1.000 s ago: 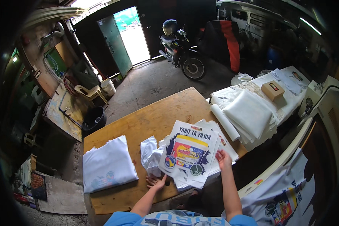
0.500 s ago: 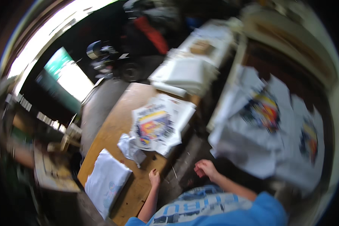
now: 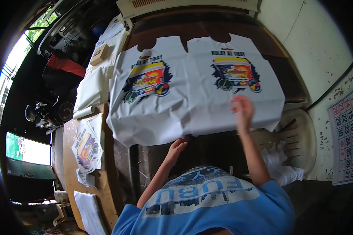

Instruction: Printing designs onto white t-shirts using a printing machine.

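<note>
Two white cloth panels with colourful bucket prints (image 3: 192, 90) lie side by side on a dark-brown bed (image 3: 161, 28). My left hand (image 3: 176, 150) is curled at their near edge, my blurred right hand (image 3: 244, 111) over the right panel; I can't tell if either pinches.

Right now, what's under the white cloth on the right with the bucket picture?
A dark brown surface shows past the white cloth at its neck notch and far edge. It probably continues underneath, but what's directly under the cloth is covered.

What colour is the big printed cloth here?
The cloth is white with multicoloured prints; best in the head view.
</note>
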Motion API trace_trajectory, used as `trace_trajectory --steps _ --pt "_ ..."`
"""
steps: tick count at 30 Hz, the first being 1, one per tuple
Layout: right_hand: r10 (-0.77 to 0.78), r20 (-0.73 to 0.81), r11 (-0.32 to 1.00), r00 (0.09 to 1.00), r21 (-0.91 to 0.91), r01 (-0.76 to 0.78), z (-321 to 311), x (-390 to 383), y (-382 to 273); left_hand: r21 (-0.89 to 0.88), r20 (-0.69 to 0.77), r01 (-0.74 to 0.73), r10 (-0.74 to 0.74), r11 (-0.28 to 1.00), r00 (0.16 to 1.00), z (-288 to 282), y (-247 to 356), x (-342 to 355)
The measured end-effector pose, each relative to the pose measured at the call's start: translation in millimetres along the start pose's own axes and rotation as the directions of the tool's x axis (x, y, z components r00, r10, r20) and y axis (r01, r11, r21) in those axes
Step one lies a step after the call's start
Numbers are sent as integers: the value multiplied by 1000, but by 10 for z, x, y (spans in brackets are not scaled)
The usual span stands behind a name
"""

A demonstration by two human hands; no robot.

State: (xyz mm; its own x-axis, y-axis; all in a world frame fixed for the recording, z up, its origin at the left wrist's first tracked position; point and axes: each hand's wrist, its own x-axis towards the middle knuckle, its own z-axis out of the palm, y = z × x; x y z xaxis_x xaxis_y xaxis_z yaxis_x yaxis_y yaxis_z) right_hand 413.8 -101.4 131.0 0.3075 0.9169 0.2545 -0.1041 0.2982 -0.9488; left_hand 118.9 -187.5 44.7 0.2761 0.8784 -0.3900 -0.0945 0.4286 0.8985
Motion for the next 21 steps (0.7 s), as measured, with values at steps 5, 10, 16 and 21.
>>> trace_trajectory --steps 5,10,16,21 --pt "-198 -587 705 785 -642 -302 -2620 624 275 -129 -96 92 -104 987 990 689 72 319" --pt "603 -369 798 707 272 -539 -3430 502 645 -314 -180 103 -166 944 970 745 89 233" --pt "595 90 694 799 444 -567 -3505 472 848 -249 -160 92 -135 964 978 717 197 20" --pt "631 137 741 764 188 -645 -3938 158 689 -74 -209 91 -105 993 972 742 331 -115"
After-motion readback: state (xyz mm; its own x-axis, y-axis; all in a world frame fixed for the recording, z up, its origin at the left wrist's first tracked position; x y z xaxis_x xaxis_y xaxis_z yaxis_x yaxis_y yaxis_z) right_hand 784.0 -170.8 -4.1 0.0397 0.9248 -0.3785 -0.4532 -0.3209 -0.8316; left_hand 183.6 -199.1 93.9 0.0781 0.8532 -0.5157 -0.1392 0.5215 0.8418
